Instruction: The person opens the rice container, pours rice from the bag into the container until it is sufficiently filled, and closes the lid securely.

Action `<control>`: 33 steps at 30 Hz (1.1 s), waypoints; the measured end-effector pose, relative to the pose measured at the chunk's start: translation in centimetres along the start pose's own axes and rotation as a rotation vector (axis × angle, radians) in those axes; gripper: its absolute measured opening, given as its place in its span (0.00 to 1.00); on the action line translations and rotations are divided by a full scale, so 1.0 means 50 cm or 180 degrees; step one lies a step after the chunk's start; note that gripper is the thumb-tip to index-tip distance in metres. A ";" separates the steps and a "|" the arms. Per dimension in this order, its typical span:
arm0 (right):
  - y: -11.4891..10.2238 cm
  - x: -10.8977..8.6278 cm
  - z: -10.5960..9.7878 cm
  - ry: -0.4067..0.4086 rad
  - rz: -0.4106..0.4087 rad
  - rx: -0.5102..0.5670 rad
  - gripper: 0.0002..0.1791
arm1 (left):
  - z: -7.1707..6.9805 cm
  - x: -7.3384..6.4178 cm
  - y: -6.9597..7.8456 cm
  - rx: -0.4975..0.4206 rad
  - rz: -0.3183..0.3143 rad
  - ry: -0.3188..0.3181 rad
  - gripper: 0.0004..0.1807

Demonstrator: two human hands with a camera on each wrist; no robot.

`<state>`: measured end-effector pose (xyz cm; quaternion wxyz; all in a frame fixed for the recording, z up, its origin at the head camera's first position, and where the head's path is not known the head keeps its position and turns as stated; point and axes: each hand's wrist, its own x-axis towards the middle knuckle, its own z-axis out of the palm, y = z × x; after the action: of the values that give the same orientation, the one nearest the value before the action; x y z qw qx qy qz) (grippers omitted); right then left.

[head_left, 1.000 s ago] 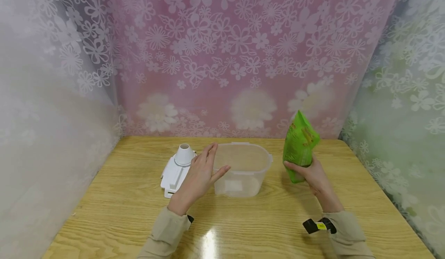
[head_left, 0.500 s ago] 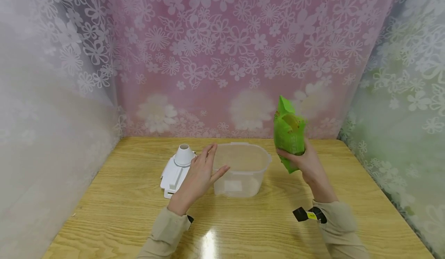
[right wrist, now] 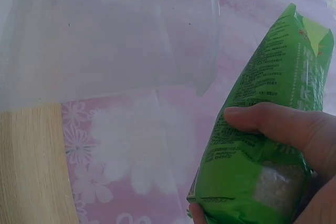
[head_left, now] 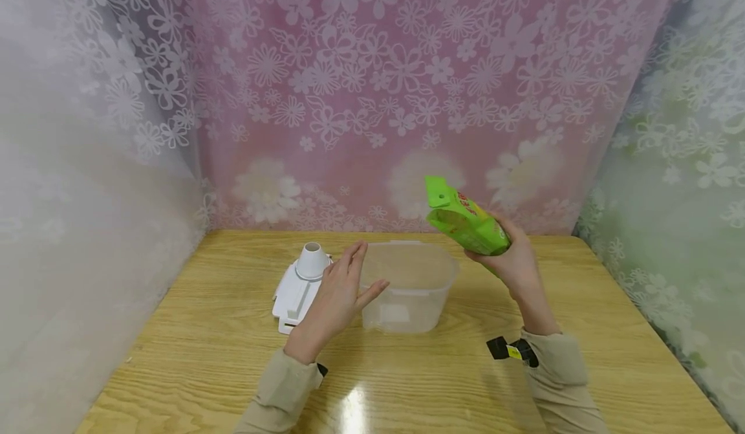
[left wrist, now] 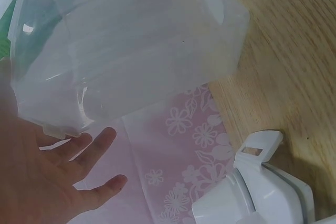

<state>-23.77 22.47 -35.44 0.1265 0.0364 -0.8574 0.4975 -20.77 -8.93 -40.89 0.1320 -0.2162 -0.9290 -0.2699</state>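
Apparently set to pour, clamps bag [head_left: 465,222] in right fingers [head_left: 512,228], spreads left fingers [head_left: 352,260] at tub [head_left: 420,308], needs tilt toward 8 o'clock.

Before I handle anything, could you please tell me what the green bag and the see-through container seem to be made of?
The green bag looks like glossy plastic film, perhaps laminated: it creases and catches light. The container appears to be smooth, translucent plastic, as the bag shows hazily through its wall.

Curtained booth [head_left: 75,182], floral drapes [head_left: 378,91], wooden table [head_left: 431,382]
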 end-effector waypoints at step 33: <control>-0.014 -0.015 0.037 0.0745 -0.0769 -0.1675 0.35 | 0.003 0.000 0.003 0.0221 0.0070 0.0132 0.45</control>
<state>-23.26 20.46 -35.89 0.2876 0.0465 -0.9258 0.2407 -20.72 -8.75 -40.96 0.1616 -0.2161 -0.9324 -0.2404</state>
